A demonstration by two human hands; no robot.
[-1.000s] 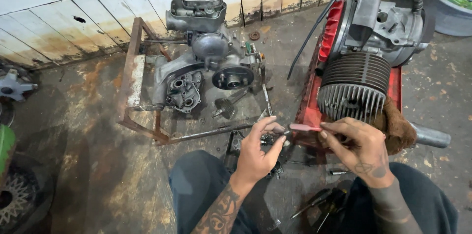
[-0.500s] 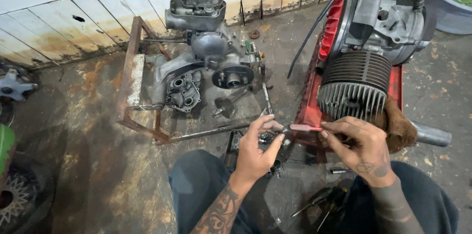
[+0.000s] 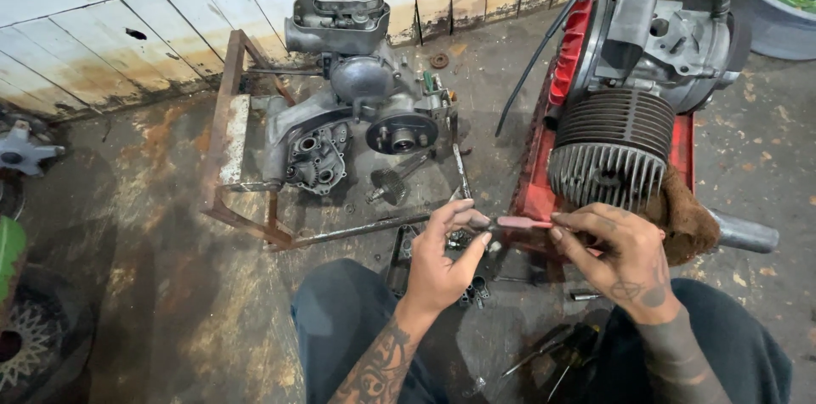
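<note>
Head cam: L hand (image 3: 444, 258) & R hand (image 3: 614, 253) fingertips pinch small pinkish rod (image 3: 524, 222) btwn them

A rough motor repair workshop, worked at floor level. Stained, oil-dark concrete floor (image 3: 144, 285) against a grimy white plank wall (image 3: 102, 22). Stripped engine case (image 3: 357, 115) propped in a rusty steel frame (image 3: 223, 158), finned cylinder (image 3: 614, 145) of a second engine on a red stand (image 3: 537, 192). Loose gear (image 3: 389, 186), scattered hand tools (image 3: 552, 353), greasy brown rag (image 3: 684, 221), spoked wheel (image 3: 30, 344) at the left edge.
</note>
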